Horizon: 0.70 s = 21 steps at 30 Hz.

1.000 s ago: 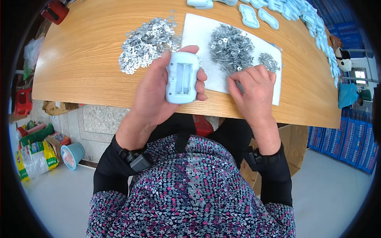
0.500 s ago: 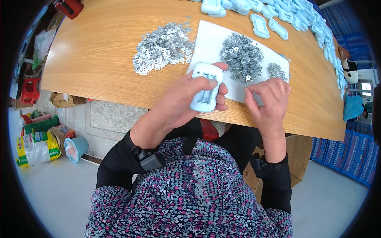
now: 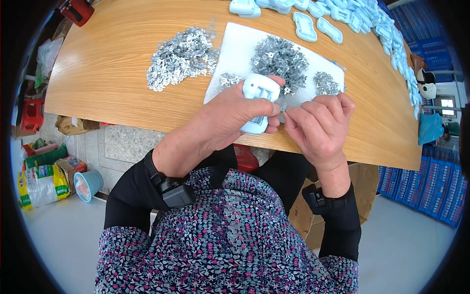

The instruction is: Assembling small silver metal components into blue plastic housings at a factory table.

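Note:
My left hand (image 3: 234, 113) is closed around a pale blue plastic casing (image 3: 254, 126) with a battery compartment facing up. Its thumb lies across the compartment and covers part of it. Just to the right, my right hand (image 3: 320, 125) pinches a tiny metal piece (image 3: 284, 110) close to the casing's edge; its exact kind is too small to make out. Behind the hands, a large heap of small metal spring contacts (image 3: 281, 61) rests on a white foam sheet (image 3: 232, 46). Smaller clusters of metal parts (image 3: 325, 83) lie on the sheet to either side.
A pile of flat silvery metal pieces (image 3: 181, 61) lies on the wooden table (image 3: 107, 73), left of the sheet. Many pale blue casings (image 3: 304, 27) are heaped along the far right edge. A red container (image 3: 76, 11) stands at the far left corner; a blue basket (image 3: 88, 185) is on the floor.
My right hand has moved left, bringing its pinched fingertips up to the casing. The left thumb has shifted toward the casing's right edge. The whole view has shifted slightly.

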{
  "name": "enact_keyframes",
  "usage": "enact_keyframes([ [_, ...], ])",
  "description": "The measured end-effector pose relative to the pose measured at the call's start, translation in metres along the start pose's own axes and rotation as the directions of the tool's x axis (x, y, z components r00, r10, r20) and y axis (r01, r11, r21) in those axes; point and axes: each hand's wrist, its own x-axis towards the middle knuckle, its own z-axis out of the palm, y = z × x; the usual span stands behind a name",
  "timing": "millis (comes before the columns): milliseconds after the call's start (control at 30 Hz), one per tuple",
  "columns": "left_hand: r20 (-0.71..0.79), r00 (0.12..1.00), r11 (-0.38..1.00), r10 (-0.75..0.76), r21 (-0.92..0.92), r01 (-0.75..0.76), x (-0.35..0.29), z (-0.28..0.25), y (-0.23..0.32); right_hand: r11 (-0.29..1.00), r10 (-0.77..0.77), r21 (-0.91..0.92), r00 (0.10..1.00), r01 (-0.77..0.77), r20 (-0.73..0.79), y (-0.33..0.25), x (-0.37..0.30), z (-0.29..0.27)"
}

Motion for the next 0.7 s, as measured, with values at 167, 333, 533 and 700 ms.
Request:
enact_keyframes([
  [167,-0.076,0.992,0.993,0.103,0.073,-0.097,0.001,0.003,-0.008,0.765,0.461,0.371,0.850,-0.527,0.257,-0.009,-0.005,-0.002],
  [333,-0.068,0.982,0.966,0.176,0.204,-0.159,0.001,0.006,-0.013,0.051,0.604,0.645,0.538,-0.762,0.588,-0.017,-0.007,-0.003],
  [533,-0.018,0.990,0.979,0.137,0.154,-0.133,0.001,0.000,-0.015,-0.011,0.617,0.692,0.540,-0.722,0.573,-0.021,0.000,-0.003],
  [700,-0.033,0.999,0.997,-0.043,-0.066,0.040,-0.005,0.001,-0.007,0.068,0.629,0.690,0.568,-0.721,0.531,-0.013,0.003,0.002],
])
